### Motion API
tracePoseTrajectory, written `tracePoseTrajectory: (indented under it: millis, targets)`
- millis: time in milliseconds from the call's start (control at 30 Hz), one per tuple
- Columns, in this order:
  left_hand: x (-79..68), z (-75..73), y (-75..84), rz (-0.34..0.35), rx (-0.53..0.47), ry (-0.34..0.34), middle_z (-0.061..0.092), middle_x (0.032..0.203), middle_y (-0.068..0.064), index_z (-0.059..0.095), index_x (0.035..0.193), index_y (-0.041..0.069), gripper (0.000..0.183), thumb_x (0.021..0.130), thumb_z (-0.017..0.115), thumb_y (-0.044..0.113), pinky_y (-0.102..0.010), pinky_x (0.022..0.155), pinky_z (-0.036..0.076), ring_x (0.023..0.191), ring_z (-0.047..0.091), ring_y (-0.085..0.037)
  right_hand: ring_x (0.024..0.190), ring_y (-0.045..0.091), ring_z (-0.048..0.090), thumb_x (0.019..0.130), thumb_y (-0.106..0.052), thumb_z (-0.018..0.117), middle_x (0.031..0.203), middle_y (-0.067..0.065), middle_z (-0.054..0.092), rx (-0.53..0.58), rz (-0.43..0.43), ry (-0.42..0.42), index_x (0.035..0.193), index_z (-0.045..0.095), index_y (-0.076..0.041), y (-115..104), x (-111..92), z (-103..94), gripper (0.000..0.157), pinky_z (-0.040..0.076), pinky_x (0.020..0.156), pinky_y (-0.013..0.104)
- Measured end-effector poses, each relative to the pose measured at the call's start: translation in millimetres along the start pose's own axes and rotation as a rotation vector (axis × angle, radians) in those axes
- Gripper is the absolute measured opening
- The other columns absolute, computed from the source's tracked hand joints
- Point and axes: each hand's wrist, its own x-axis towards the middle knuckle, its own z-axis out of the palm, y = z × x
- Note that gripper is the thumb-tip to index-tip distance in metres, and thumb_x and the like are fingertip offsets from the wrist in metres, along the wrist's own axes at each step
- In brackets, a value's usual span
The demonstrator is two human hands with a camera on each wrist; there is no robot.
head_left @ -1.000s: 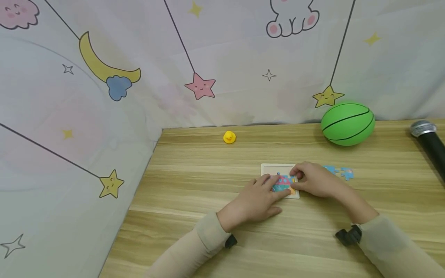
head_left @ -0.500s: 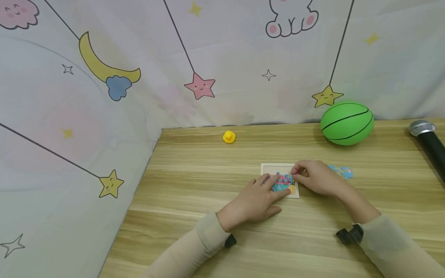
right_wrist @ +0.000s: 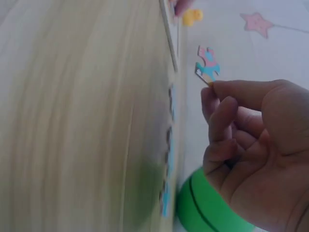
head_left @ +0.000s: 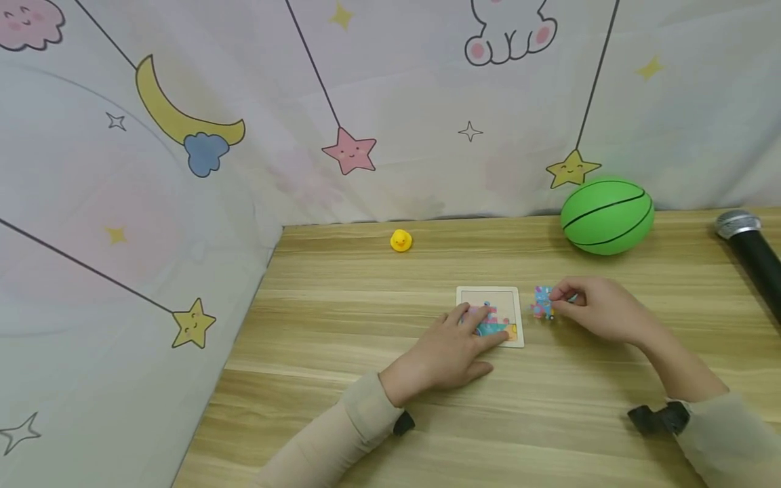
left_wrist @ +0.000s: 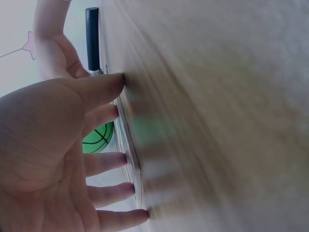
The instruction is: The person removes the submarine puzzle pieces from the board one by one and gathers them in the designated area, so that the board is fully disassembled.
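In the head view my left hand (head_left: 442,349) rests on a small white-edged puzzle board (head_left: 521,318), with fingers spread over its assembled pieces. The left wrist view shows the fingertips (left_wrist: 126,188) touching the board's edge and the table. My right hand (head_left: 601,308) pinches a puzzle piece (head_left: 542,303) between thumb and forefinger, just right of the board. In the right wrist view this piece (right_wrist: 208,63), pink, blue and orange, is raised off the table. The upper part of the board and a patch at its right show bare backing. My left hand hides some of the assembled picture.
Several loose puzzle pieces (right_wrist: 169,150) lie on the wooden table, mostly hidden behind my right hand in the head view. A yellow toy duck (head_left: 401,240), a green ball (head_left: 607,215) and a black microphone (head_left: 756,261) sit along the back, before a printed curtain.
My right hand has lifted the puzzle piece off the board and carried it to the right, baring the backing there. My left hand has stayed on the board.
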Motion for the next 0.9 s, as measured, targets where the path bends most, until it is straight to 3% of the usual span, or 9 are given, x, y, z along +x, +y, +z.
tracePoseTrajectory:
  millis: [500,900]
  targets:
    - [-0.9,-1.9,0.5,0.004,0.001,-0.005,0.021,0.171,-0.008,0.036,0.162,0.041,0.059,0.106,0.048,0.056,-0.052,0.115,0.037,0.151,0.029,-0.039,0.081,0.003,0.059,0.1,-0.016,0.07,0.096,-0.001,0.071,-0.023,0.084,-0.062,0.104,0.074,-0.004,58.6,-38.6,-32.5,0.013,0.05,0.069,0.025]
    - [-0.4,-1.7,0.8,0.005,0.012,-0.002,0.021,0.171,-0.008,0.036,0.162,0.041,0.059,0.106,0.047,0.057,-0.051,0.115,0.038,0.15,0.03,-0.039,0.077,0.004,0.056,0.098,-0.015,0.072,0.091,-0.003,0.069,-0.063,0.104,-0.084,0.1,0.075,-0.006,67.6,-41.5,-37.9,0.01,0.048,0.067,0.025]
